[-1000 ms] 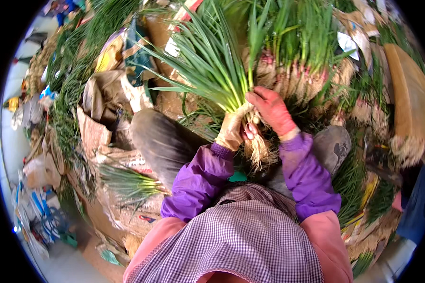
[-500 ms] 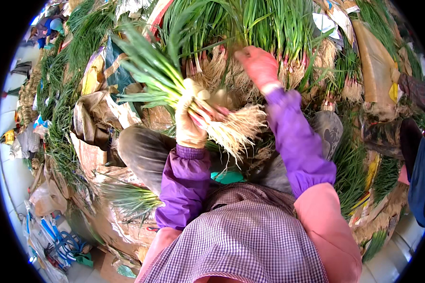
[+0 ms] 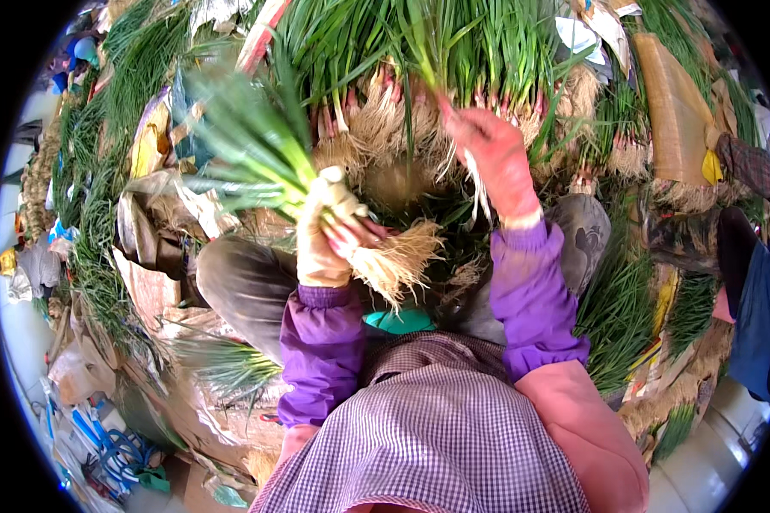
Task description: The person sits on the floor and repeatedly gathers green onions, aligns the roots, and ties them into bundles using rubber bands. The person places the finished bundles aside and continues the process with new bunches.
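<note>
My left hand [image 3: 322, 231], in a cream glove, is wrapped round a bunch of green garlic [image 3: 399, 259]. Its leaves fan up to the left, blurred by motion, and its pale roots hang toward the right. In its pinkish-red glove, my right hand [image 3: 498, 167] grips a single green garlic stalk [image 3: 444, 104] by its reddish lower part. White roots dangle below that hand. Just beyond both hands stands a dense row of green garlic [image 3: 500, 51], leaves up, with reddish stems and bushy roots toward me.
My bent knees flank the working spot. Another small bunch [image 3: 239, 366] lies by my left leg on crumpled cardboard [image 3: 150, 286]. Long green leaves [image 3: 620, 329] are heaped at the right. Blue straps [image 3: 115, 445] lie at lower left. Part of another person [image 3: 757, 321] shows at the right edge.
My right hand has drawn back toward me from the row and now holds a stalk. My left hand with its bunch has shifted slightly left.
</note>
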### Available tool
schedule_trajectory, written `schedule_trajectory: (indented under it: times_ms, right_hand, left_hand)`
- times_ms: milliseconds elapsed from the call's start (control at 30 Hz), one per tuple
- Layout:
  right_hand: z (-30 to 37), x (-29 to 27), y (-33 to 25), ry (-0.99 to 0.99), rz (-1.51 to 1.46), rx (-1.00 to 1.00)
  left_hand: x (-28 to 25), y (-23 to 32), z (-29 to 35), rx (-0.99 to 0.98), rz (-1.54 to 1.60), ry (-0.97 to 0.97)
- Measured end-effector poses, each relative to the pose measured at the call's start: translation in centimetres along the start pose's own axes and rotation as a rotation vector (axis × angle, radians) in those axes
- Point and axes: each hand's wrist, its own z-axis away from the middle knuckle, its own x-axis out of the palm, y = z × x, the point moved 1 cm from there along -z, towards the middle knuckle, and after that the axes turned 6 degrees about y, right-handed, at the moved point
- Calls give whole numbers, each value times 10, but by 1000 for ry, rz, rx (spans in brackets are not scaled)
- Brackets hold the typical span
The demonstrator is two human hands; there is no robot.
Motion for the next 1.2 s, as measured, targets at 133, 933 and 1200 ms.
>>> schedule_trajectory:
  times_ms: [133, 933, 1200]
  right_hand:
    - [64, 24, -4, -13, 742, -572]
    - [38, 59, 52, 359, -138, -189]
    - [4, 1, 99, -641, 1259, -34]
  left_hand:
    - [24, -17, 4, -125, -352, -13]
    - [40, -47, 10, -262, -499, 346]
    - [8, -26, 11, -114, -5, 80]
